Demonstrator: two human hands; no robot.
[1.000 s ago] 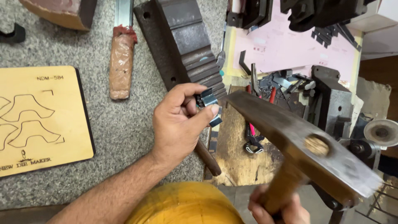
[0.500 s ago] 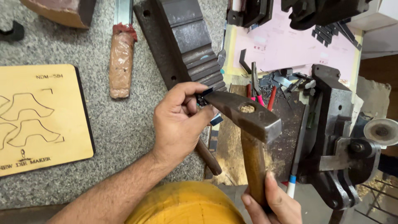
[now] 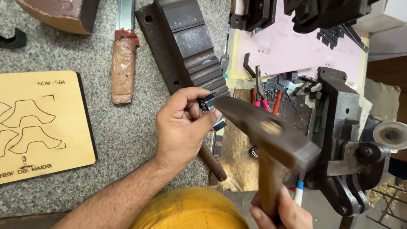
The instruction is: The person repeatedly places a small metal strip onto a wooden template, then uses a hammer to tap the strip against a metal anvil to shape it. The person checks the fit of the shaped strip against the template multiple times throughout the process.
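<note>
Presently my left hand [image 3: 182, 127] pinched a small bent steel strip [image 3: 210, 101] against the end of the grooved iron block [image 3: 190, 55], thumb and fingers closed narrowly around it. My right hand [image 3: 282, 212] was wrapped around the wooden handle of the hammer [image 3: 271, 135], whose head hung blurred just beside the strip, on the side of the block facing the vise [image 3: 343, 127]. A plywood template board [image 3: 38, 127] lay well apart from the block on the grey bench [image 3: 123, 140], and red-handled pliers [image 3: 263, 91] lay between block and vise. Risk, as I judged it: my fingertips sat close to the strike point, so an off-line blow could hit them or kick the strip out of my pinch.
</note>
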